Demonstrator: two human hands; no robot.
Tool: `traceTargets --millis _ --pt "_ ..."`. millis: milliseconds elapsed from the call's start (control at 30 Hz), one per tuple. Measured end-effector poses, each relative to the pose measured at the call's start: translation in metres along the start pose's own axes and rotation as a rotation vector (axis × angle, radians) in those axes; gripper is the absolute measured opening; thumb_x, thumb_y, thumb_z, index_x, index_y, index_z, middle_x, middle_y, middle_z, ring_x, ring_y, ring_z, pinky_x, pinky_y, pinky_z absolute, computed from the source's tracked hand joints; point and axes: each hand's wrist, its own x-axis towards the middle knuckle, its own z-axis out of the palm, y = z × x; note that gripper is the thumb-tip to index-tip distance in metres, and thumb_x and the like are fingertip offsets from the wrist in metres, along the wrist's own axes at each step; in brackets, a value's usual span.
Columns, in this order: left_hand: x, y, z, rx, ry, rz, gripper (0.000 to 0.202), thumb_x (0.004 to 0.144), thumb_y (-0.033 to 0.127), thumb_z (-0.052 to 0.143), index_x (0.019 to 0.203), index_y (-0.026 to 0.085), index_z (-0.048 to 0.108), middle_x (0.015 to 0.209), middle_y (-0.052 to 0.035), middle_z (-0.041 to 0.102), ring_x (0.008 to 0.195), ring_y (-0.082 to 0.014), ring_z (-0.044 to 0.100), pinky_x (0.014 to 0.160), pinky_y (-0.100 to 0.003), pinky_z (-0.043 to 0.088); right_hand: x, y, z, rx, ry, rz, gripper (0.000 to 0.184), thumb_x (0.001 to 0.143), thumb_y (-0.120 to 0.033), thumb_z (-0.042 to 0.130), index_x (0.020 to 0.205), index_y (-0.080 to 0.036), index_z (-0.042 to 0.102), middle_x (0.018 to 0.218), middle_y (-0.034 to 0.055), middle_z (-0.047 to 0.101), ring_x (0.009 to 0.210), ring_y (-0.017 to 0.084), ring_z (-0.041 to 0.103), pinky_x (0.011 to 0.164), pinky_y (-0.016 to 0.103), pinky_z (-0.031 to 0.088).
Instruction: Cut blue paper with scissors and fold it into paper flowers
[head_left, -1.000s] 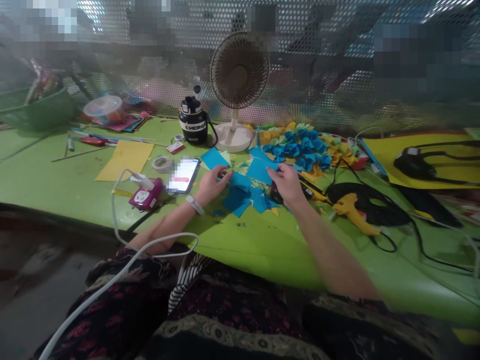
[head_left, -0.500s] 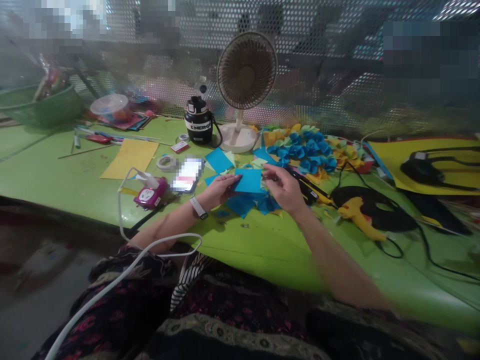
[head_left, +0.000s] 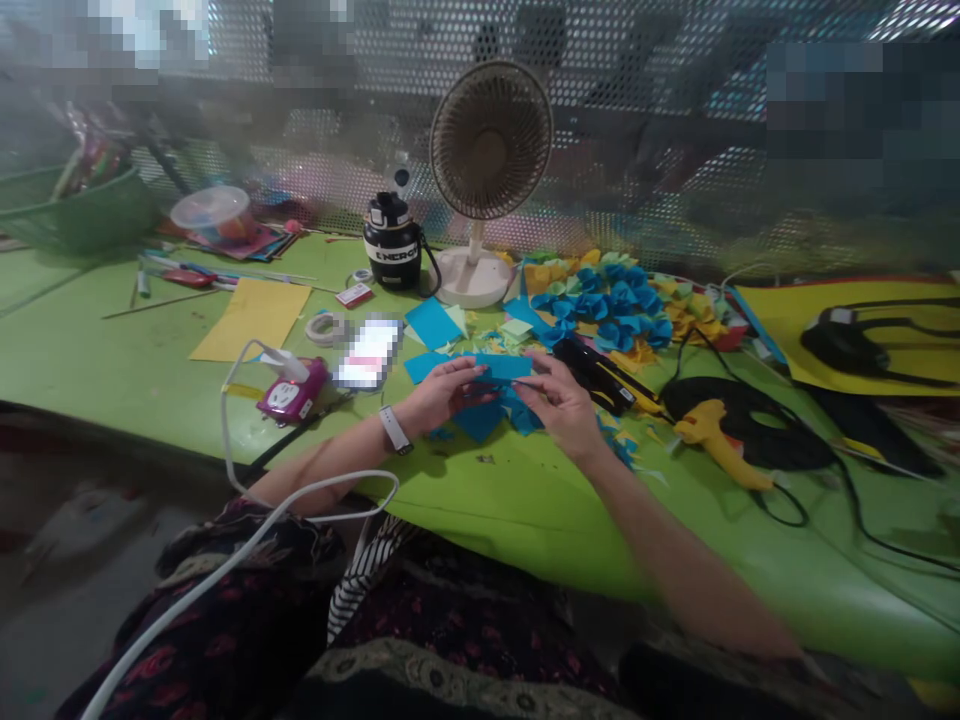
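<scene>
A blue paper piece (head_left: 502,368) is held up between my two hands; it looks like a narrow strip, folded or tilted, I cannot tell which. My left hand (head_left: 448,392) pinches its left end, with a white-strapped watch on the wrist. At the right end, my right hand (head_left: 562,405) is closed on the paper between thumb and fingers. Under the hands lie more blue paper sheets (head_left: 480,420) and small scraps. Behind them sits a heap of blue paper flowers (head_left: 619,305), with yellow and green ones around it.
Left of my hands are a phone (head_left: 367,353), a tape roll (head_left: 327,327), a purple power adapter (head_left: 294,392) and yellow paper (head_left: 251,320). A fan (head_left: 474,278) and black bottle (head_left: 394,255) stand behind. To the right lie a black stapler-like tool (head_left: 600,375) and a yellow glue gun (head_left: 720,440).
The blue paper has gone from a flat square face to a narrow strip in view. My right hand has moved in from beside it and closed on its right end.
</scene>
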Motion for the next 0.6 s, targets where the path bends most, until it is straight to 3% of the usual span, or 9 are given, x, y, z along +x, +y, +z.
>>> traceTargets --millis 100,200,300,600 --pt "-0.002 -0.003 0.001 0.013 -0.066 0.008 0.021 0.076 0.023 0.079 0.087 0.014 0.063 0.085 -0.0045 0.074 0.081 -0.0202 0.073 0.083 -0.038 0.059 -0.001 0.004 0.005 0.112 0.063 0.178 0.035 0.076 -0.055 0.073 0.082 -0.021 0.073 0.104 0.0093 0.072 0.089 0.024 0.070 0.078 0.039 0.057" --pt "-0.006 -0.007 0.002 0.083 -0.131 0.039 0.037 0.070 0.037 0.085 0.091 0.013 0.066 0.091 -0.0074 0.075 0.085 -0.0217 0.073 0.085 -0.039 0.058 -0.003 0.005 0.008 0.195 0.069 0.263 0.037 0.073 -0.056 0.075 0.083 -0.021 0.067 0.074 0.0028 0.070 0.071 0.021 0.069 0.067 0.036 0.057" --pt "-0.008 -0.011 0.003 0.189 -0.141 0.104 0.043 0.060 0.028 0.091 0.094 0.013 0.069 0.094 -0.0060 0.075 0.085 -0.0188 0.072 0.085 -0.036 0.057 -0.005 0.002 0.009 0.231 0.080 0.274 0.038 0.072 -0.056 0.076 0.085 -0.022 0.064 0.072 0.0011 0.068 0.068 0.020 0.069 0.067 0.036 0.058" --pt "-0.008 -0.015 0.001 0.233 -0.173 0.142 0.039 0.064 0.028 0.089 0.094 0.012 0.071 0.097 -0.0078 0.076 0.083 -0.0155 0.072 0.085 -0.033 0.057 -0.009 -0.006 0.010 0.237 0.096 0.252 0.037 0.075 -0.053 0.076 0.092 -0.023 0.062 0.079 0.0010 0.067 0.065 0.017 0.067 0.064 0.034 0.060"
